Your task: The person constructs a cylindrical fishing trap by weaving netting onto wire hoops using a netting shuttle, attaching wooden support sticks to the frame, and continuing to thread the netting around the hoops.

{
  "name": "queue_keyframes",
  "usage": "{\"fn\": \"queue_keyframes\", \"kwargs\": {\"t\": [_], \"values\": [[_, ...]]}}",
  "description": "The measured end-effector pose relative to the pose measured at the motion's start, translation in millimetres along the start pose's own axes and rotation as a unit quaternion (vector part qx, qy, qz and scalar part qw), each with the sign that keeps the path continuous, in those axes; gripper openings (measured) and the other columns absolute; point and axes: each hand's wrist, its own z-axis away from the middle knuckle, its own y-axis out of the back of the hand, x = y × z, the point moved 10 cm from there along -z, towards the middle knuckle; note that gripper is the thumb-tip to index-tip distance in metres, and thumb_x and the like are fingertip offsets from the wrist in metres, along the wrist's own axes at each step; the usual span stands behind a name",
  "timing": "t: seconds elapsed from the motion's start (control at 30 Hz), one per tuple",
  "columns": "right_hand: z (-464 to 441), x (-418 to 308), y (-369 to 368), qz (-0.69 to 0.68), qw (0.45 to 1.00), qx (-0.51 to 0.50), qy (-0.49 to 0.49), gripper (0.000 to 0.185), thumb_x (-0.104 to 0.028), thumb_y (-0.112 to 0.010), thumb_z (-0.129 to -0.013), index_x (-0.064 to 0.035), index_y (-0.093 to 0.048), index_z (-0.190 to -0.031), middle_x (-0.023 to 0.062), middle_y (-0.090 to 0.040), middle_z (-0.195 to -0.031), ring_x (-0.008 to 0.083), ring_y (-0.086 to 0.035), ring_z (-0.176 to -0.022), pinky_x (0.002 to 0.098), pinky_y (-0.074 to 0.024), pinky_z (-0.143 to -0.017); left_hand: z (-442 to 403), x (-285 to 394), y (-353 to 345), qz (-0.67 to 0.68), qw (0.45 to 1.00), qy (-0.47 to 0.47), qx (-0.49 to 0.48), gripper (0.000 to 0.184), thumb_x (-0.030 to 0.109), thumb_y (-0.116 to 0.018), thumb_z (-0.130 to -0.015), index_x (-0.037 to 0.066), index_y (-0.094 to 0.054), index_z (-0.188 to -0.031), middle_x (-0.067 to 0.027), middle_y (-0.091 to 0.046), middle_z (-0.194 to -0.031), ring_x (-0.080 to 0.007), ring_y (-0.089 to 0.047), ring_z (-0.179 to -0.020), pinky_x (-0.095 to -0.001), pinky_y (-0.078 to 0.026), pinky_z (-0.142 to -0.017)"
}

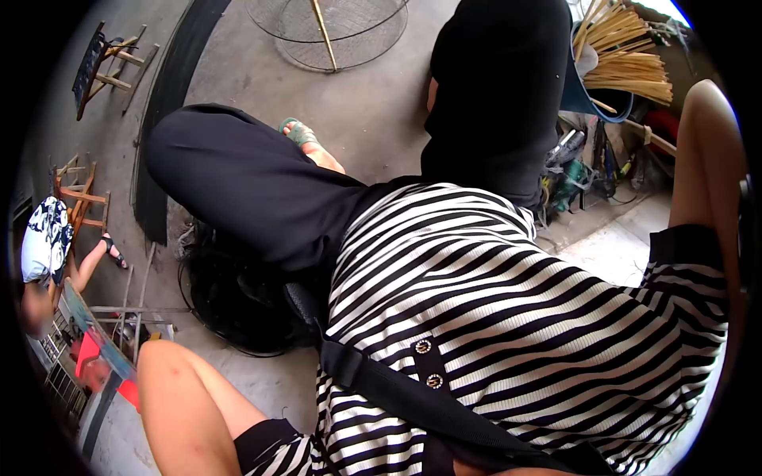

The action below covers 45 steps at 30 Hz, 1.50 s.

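Neither of my hands shows. My left arm [186, 397] is bent at the lower left, its elbow pointing outward and the forearm running off the bottom edge. On the right, my other arm [706, 151] is also bent, elbow up, its forearm fading into the dark rim of the view. What the hands hold or touch is hidden. Between the arms lies my striped top [492, 293], crossed by a black strap [421, 401]. My legs in dark trousers [246, 170] are spread, and one foot wears a green sandal [300, 132].
A blue bucket [583, 99] of thin wooden sticks [623, 55] stands upper right above cluttered tools. A round wire-mesh frame [349, 36] lies ahead. Folding stools [119, 71] and another person in patterned clothing [48, 238] are at left. A black basin-like object [238, 309] sits beside my leg.
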Motion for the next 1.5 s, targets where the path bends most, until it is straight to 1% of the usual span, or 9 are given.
{"fn": "queue_keyframes", "kwargs": {"t": [0.7,1.5], "values": [[-1,4,-1,0.000,0.999,0.005,-0.034,0.027,-0.015,-0.051,-0.097,0.0057,-0.068,-0.100,0.0142,-0.064,-0.079,0.0269,-0.063,-0.071,0.0367,-0.0533,-0.058,-3,-4,0,0.026,1.000,-0.005,0.002,0.030,0.012,-0.059,-0.092,-0.007,-0.061,-0.116,-0.0215,-0.068,-0.105,-0.0314,-0.067,-0.098,-0.0416,-0.052,-0.091],[9,-4,5,0.008,0.999,0.019,-0.031,0.030,-0.022,-0.050,-0.100,0.0035,-0.067,-0.103,0.0106,-0.063,-0.078,0.0239,-0.062,-0.071,0.0345,-0.0520,-0.058,-2,14,1,0.016,1.000,-0.012,0.008,0.032,0.012,-0.061,-0.091,-0.006,-0.062,-0.118,-0.0201,-0.069,-0.107,-0.0294,-0.067,-0.099,-0.0388,-0.051,-0.089]]}}
